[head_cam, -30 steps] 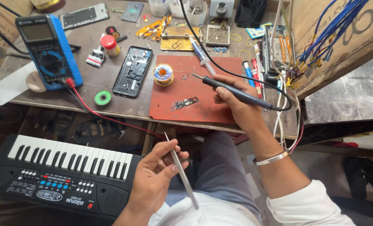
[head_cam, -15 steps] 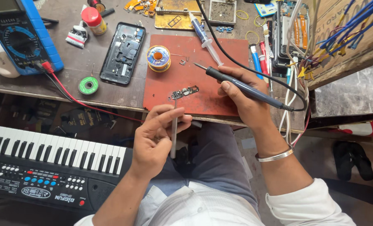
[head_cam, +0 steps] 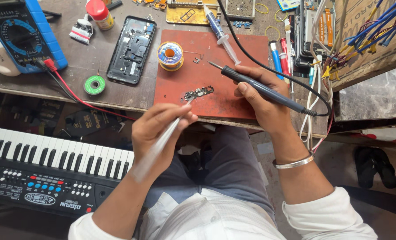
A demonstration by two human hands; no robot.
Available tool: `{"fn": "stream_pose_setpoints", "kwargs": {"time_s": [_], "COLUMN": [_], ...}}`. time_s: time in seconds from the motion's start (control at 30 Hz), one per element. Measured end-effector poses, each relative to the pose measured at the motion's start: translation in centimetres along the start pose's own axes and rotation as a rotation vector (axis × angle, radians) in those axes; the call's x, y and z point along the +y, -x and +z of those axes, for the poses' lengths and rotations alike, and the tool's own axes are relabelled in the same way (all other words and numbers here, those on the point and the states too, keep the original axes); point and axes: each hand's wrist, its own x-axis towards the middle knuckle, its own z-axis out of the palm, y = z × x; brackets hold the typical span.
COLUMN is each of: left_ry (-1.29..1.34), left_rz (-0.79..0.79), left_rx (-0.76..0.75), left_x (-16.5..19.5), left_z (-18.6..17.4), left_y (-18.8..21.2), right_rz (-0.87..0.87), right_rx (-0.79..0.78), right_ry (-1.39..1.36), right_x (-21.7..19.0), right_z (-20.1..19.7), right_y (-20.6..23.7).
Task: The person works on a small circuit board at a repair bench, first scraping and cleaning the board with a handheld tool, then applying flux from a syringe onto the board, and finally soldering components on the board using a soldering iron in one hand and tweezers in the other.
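A: Head view, hands?
B: Left hand [head_cam: 160, 133] pinching blurred metal tweezers [head_cam: 162, 138], tips at small circuit board [head_cam: 198, 93] on red mat [head_cam: 242, 66]. Right hand [head_cam: 262, 100] gripping soldering iron [head_cam: 255, 86], tip raised just above mat.

A: Nearby?
B: Solder spool [head_cam: 170, 55], opened phone [head_cam: 131, 49], syringe [head_cam: 221, 35], blue multimeter [head_cam: 24, 35]; keyboard [head_cam: 51, 169] below bench.

Left hand [head_cam: 160, 133] pinched, fingers curled; right hand [head_cam: 262, 100] closed, wrist bent.
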Motion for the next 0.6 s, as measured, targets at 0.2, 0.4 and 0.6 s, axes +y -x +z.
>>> {"fn": "stream_pose_setpoints", "kwargs": {"time_s": [0.2, 0.4, 0.6], "left_ry": [-0.262, -0.340, -0.268], "left_rz": [0.117, 0.118, 0.087], "left_rx": [0.105, 0.082, 0.039], "left_x": [-1.3, -2.8, -4.3], "left_z": [0.5, 0.3, -0.4], "left_y": [-4.5, -5.6, -4.1], "right_rz": [0.042, -0.008, 0.001], "right_rx": [0.020, 0.000, 0.037], "right_ry": [-0.081, -0.123, -0.033], "right_x": [-0.2, 0.2, 0.9], "right_z": [0.3, -0.1, -0.3], "right_y": [-0.2, -0.1, 0.2]}}
